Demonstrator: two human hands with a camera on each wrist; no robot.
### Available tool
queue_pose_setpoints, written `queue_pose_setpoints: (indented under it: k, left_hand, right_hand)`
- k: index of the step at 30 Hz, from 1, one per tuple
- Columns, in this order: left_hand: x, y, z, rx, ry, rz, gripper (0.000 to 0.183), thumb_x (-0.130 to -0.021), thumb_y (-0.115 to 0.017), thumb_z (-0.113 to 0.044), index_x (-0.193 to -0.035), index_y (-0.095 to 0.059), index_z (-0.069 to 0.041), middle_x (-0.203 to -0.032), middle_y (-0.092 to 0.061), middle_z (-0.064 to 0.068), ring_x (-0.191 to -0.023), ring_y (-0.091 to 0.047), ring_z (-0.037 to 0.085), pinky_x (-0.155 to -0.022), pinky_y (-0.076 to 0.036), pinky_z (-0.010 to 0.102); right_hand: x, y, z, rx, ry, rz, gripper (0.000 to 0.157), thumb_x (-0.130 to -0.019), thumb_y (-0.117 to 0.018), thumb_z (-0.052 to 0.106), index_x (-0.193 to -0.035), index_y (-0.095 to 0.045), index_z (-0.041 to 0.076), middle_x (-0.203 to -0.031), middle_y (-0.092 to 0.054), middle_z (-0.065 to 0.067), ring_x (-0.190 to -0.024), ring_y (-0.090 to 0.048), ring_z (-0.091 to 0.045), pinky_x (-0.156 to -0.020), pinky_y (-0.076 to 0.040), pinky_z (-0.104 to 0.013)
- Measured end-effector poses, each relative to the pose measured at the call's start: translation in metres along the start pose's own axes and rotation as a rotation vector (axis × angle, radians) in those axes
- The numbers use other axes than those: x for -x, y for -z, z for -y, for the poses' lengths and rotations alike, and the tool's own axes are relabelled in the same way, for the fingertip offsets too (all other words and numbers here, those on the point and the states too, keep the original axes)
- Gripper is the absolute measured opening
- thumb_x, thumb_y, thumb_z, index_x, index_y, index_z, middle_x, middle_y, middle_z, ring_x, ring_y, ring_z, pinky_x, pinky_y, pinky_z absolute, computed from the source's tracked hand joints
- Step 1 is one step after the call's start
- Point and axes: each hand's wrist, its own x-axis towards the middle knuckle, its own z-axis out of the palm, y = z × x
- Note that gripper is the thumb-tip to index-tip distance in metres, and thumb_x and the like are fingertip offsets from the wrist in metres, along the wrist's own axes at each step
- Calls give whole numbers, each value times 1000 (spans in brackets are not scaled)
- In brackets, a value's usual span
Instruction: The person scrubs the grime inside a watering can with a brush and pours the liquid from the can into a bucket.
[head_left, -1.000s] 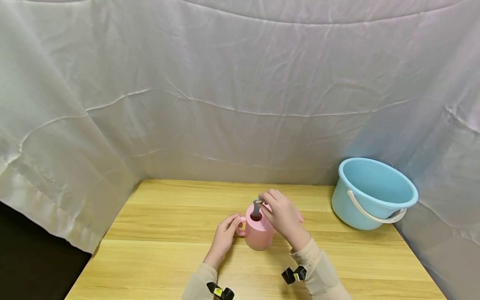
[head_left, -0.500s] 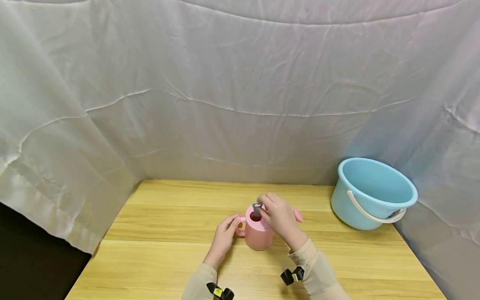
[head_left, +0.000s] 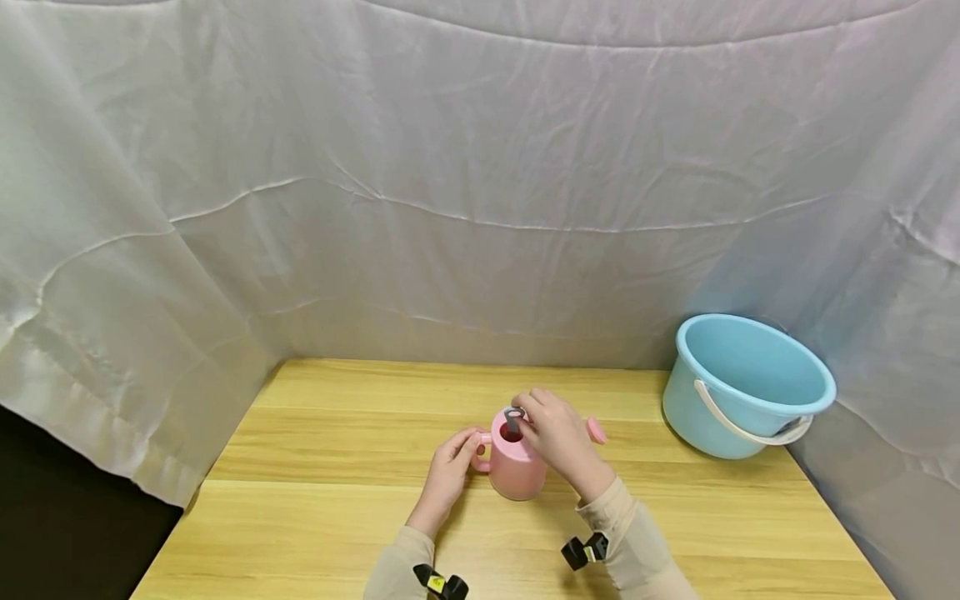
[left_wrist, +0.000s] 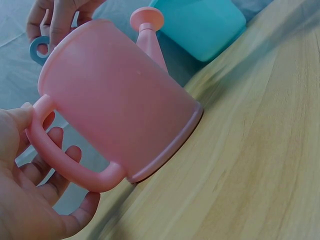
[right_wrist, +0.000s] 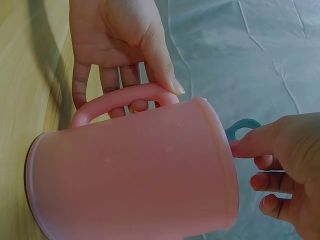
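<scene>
two grips: my left fingers clamped on pink watering can by its handle, right fingers pinching grey ring-ended tool in its opening; can upright on surface between them.

Two hands, one watering can, one ringed tool, one bucket (plus one table)
</scene>
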Motion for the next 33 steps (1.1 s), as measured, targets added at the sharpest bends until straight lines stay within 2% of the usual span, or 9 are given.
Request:
queue_pose_setpoints:
  k: [5, 10, 21, 28, 33]
  left_hand:
    - [0, 0, 0, -1, 1, -2, 39, -100, -54, -30, -120, -63, 3, -105, -58, 29, -91, -58, 20, -87, -58, 56]
    - [-1, 0, 0, 6, -5, 4, 39, -100, -54, -29, -120, -63, 3, -106, -57, 29, -92, -57, 19, -87, -58, 57]
    - [0, 0, -1, 0, -5, 3, 39, -100, -54, -28, -120, -63, 3, -105, -57, 30, -89, -59, 20, -88, -58, 57]
    - [0, 0, -2, 11, -4, 2, 38, -100, -54, -28, -119, -63, 4, -104, -56, 29, -90, -57, 19, -87, -59, 55]
    - [1, -1, -3, 15, -2, -4, 37, -100, -55, -27, -119, -63, 4, -99, -56, 23, -85, -58, 18, -86, -60, 54]
  right_hand:
    - [0, 0, 0, -3, 26, 9, 22, -76, -81, 6, -90, -65, 13, -76, -58, 2, -68, -52, -14, -56, -49, -28]
    - [-1, 2, 2, -20, 48, 20, 25, -73, -81, 3, -88, -63, 14, -75, -57, 3, -69, -51, -14, -57, -47, -28]
    - [-3, 6, 4, -54, 22, 52, 24, -74, -79, 3, -91, -65, 12, -82, -67, 2, -78, -57, -17, -65, -53, -31]
    - [-7, 14, 5, -98, 52, -9, 25, -73, -80, 2, -91, -65, 12, -84, -68, 2, -81, -59, -17, -67, -54, -31]
    - [-11, 20, 8, -143, 88, -56, 24, -73, -76, 0, -91, -65, 11, -82, -67, 1, -79, -56, -16, -64, -51, -30]
